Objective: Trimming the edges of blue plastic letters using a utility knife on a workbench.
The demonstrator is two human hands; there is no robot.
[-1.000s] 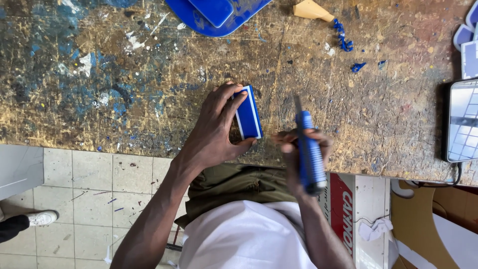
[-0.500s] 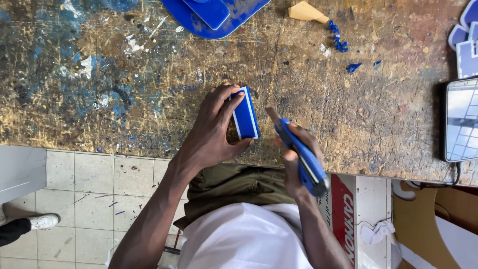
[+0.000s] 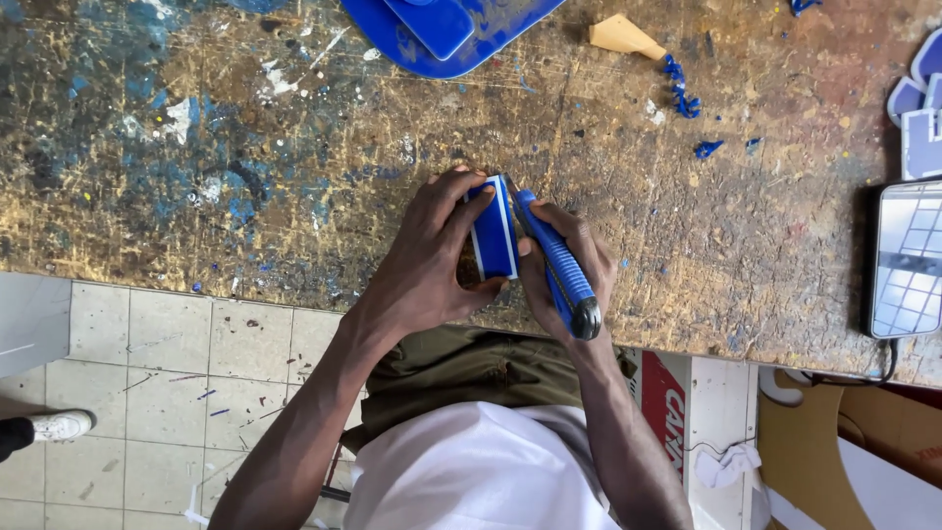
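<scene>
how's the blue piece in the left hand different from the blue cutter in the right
The small blue piece is flat and blocky with a pale band along its edge; the utility knife is long and slim with a dark end cap. The left hand pinches the piece on edge over the workbench, while the right hand wraps the knife's handle, its tip against the piece. Both are blue.

A scarred, paint-spattered chipboard workbench [image 3: 245,147] carries a large blue plastic plate [image 3: 412,44], a tan wedge-shaped offcut [image 3: 625,37], curly blue shavings [image 3: 679,88] and a phone [image 3: 908,257].
</scene>
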